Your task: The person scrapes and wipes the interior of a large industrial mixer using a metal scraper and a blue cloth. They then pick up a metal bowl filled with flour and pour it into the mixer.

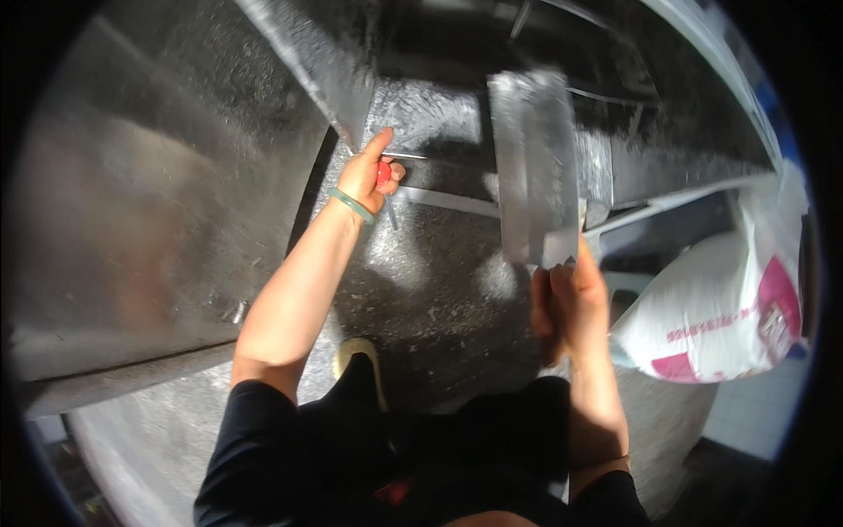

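Observation:
My left hand [372, 172] is closed around a small tool with a round red handle end [384, 172]. A thin metal rod [405, 156] sticks out past the fingers, and a narrow grey piece [392, 212] hangs below them; the rest is hidden in the fist. My right hand [579, 296] grips the lower end of a broad rectangular metal plate [535, 168], which points away from me. Motion blurs the plate, so I cannot tell whether it is a blade. My thumb lies along its right edge. The two hands are apart.
A large metal panel [164, 217] slants along the left. Ahead lie dark metal surfaces [428, 112] with raised edges. At right bulges a white plastic sack [711, 323] with pink print and writing. Below are a worn, littered floor [421, 309] and my shoe [355, 349].

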Demonstrator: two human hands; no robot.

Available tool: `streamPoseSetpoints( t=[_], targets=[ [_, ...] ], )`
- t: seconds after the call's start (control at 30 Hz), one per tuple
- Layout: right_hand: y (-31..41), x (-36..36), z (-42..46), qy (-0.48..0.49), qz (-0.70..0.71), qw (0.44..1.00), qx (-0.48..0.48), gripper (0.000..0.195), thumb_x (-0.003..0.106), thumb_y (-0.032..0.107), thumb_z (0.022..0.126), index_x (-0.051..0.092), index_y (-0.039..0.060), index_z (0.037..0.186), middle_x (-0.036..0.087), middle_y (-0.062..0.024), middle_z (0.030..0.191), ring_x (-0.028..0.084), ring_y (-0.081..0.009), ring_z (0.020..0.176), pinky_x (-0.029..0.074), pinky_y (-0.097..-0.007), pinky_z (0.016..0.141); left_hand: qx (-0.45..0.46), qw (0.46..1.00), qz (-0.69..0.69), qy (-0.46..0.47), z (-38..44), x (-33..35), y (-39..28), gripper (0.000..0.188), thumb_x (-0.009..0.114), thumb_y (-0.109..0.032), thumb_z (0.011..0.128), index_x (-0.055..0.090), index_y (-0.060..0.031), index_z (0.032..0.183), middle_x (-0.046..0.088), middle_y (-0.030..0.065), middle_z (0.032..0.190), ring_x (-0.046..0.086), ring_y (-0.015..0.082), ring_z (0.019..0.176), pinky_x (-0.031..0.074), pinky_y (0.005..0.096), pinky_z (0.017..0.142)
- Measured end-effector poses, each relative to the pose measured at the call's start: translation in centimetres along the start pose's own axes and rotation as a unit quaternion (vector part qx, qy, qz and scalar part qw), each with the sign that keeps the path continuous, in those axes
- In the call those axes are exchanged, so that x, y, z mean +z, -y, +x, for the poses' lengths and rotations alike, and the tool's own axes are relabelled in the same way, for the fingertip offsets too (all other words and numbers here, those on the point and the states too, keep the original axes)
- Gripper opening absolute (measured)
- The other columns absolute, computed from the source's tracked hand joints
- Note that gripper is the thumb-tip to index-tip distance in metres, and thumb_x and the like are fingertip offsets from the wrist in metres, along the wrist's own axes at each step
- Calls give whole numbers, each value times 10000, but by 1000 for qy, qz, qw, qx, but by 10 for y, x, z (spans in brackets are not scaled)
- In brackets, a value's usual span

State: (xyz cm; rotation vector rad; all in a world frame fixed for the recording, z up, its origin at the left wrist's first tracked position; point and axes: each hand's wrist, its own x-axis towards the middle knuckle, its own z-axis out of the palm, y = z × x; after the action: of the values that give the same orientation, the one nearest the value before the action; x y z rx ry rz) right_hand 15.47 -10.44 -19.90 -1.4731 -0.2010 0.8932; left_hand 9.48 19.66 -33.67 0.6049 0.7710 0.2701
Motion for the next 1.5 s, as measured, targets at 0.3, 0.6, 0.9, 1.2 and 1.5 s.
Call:
streamPoseSetpoints(
  t=[0.3,0.6,0.9,1.2,1.5],
  targets=[
    [70,77,136,-37,-704,576,-414,482,594,151,857,513,214,1329,603,-162,682,618,-336,653,494,-402,627,9,987,154,37,9,-74,-26,423,683,-480,819,533,-92,742,481,6,572,438,95,431,241,217,367],
    [87,113,159,-44,-793,469,-386,512,572,164,862,475,296,1348,624,-184,746,629,-345,679,516,-442,610,27,983,179,18,8,-94,-43,484,674,-542,794,502,-89,777,417,1,499,329,81,380,212,250,376],
    [110,121,155,3,-559,820,-123,400,555,175,893,524,77,1279,553,-91,586,509,-185,419,419,-321,423,39,988,140,51,11,-77,-28,472,660,-526,810,493,-86,774,479,19,525,343,79,380,238,241,371],
    [113,123,134,20,-777,552,-302,384,570,181,878,560,156,1261,602,-249,833,602,-392,790,483,-407,683,23,987,152,53,11,-75,-27,565,652,-574,800,568,-15,776,461,28,497,331,89,382,226,255,379],
    [117,107,177,21,-787,511,-345,412,557,168,870,551,217,1280,637,-204,878,632,-356,785,513,-423,698,44,981,174,76,11,-81,-31,528,583,-532,859,556,-12,772,544,72,549,303,77,362,213,257,362]
  ],
)
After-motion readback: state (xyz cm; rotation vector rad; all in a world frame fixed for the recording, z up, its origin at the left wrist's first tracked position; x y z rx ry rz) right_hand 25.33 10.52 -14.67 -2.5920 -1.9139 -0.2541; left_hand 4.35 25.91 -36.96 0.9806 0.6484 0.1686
